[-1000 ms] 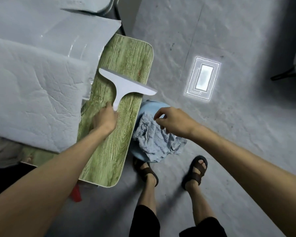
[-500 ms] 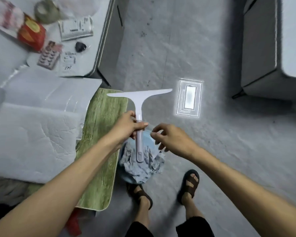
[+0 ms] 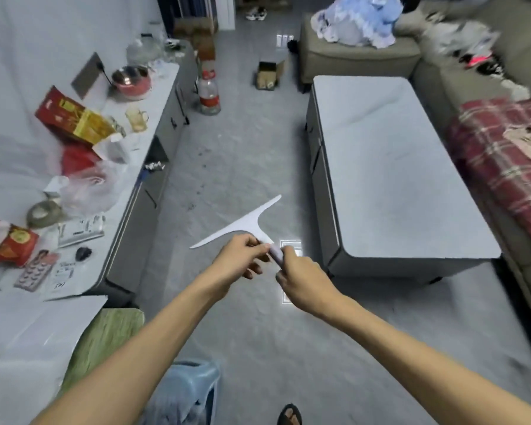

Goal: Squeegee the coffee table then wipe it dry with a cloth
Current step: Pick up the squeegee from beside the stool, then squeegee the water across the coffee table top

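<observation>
Nearest, low beneath the two arms, a pale blue plastic stool (image 3: 193,384) is standing on the grey floor (image 3: 233,154), with a crumpled grey-blue cloth (image 3: 169,406) lying on it, well behind and below both grips. A green wood-grain board (image 3: 108,335) is lying to the left of it.

Ahead, the right hand (image 3: 301,280) is closing its grip around the end of the handle of the white T-shaped plastic squeegee (image 3: 242,225), while the left hand (image 3: 239,259) is pinching the same handle just beyond it, fingertips touching the stem. The blade is stretching crosswise in the air beyond both grips, tilted, its right tip higher and farther than the left.

To the right of the grips and beyond them, the long grey-topped coffee table (image 3: 393,167) is standing as the counter for the work, apart from the squeegee. A red plaid blanket (image 3: 497,161) is lying on the sofa past it. Far left, a cluttered white sideboard (image 3: 154,96) is running along the wall.
</observation>
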`<state>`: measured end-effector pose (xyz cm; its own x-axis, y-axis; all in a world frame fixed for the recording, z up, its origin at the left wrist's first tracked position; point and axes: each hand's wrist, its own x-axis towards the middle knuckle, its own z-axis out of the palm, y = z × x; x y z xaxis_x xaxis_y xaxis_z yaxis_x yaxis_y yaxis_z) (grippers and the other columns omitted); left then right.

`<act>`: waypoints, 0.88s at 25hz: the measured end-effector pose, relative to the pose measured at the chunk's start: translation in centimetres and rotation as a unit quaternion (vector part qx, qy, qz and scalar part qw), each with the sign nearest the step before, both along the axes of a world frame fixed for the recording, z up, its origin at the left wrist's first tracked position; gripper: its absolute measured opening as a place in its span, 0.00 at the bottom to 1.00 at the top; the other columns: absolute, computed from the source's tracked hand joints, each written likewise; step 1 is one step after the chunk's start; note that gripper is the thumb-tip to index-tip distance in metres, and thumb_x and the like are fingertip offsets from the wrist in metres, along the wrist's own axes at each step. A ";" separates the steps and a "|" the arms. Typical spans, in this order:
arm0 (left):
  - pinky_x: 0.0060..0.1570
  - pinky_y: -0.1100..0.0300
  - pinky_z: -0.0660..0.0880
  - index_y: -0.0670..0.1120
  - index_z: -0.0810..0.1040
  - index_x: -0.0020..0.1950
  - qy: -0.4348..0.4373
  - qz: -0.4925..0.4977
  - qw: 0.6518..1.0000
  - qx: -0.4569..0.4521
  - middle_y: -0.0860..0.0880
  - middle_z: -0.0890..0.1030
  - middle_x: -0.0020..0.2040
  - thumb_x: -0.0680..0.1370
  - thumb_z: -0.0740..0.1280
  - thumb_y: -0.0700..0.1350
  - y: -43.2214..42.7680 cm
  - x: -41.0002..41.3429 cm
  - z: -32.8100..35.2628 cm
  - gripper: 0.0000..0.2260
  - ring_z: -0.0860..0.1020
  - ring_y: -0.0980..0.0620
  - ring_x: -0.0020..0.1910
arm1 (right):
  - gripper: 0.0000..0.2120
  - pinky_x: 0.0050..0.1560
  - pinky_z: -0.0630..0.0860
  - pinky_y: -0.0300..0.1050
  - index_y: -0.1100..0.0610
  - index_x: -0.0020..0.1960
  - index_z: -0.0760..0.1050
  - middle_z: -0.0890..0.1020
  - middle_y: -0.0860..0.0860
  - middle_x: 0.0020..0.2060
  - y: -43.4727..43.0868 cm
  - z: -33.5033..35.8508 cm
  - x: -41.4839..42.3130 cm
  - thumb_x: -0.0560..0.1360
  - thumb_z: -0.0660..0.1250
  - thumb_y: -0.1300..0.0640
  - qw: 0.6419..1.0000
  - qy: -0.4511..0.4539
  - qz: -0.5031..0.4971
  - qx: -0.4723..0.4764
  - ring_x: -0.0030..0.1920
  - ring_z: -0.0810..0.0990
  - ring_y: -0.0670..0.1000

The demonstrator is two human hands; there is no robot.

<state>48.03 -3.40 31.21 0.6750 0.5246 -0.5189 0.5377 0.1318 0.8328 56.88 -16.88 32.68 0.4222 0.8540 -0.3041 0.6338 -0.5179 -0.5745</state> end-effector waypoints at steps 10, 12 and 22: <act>0.46 0.58 0.78 0.53 0.77 0.55 0.089 -0.274 0.913 0.290 0.52 0.84 0.45 0.75 0.65 0.54 11.2 20.3 2.8 0.11 0.83 0.54 0.37 | 0.18 0.34 0.71 0.43 0.58 0.40 0.67 0.75 0.57 0.40 4.8 -0.5 24.4 0.82 0.54 0.48 0.981 0.050 -0.153 -0.110 0.37 0.75 0.56; 0.51 0.56 0.77 0.53 0.76 0.57 0.091 -0.348 0.878 0.315 0.50 0.84 0.47 0.75 0.65 0.55 14.8 26.2 3.1 0.12 0.80 0.55 0.39 | 0.21 0.28 0.67 0.40 0.60 0.41 0.69 0.76 0.57 0.37 6.6 -0.4 29.2 0.82 0.53 0.45 0.968 0.084 -0.210 -0.111 0.32 0.74 0.55; 0.57 0.51 0.75 0.53 0.75 0.60 0.039 -0.472 0.810 0.344 0.51 0.83 0.54 0.75 0.65 0.57 28.0 53.6 4.4 0.15 0.77 0.48 0.49 | 0.23 0.21 0.61 0.36 0.56 0.39 0.66 0.75 0.54 0.35 17.6 -0.3 50.6 0.81 0.52 0.39 0.924 0.153 -0.328 -0.125 0.27 0.70 0.51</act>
<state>101.63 24.59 35.59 0.9232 -0.0235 -0.3836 0.1829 -0.8510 0.4923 107.48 0.68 32.39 0.6852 0.3314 -0.6486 -0.0364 -0.8738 -0.4849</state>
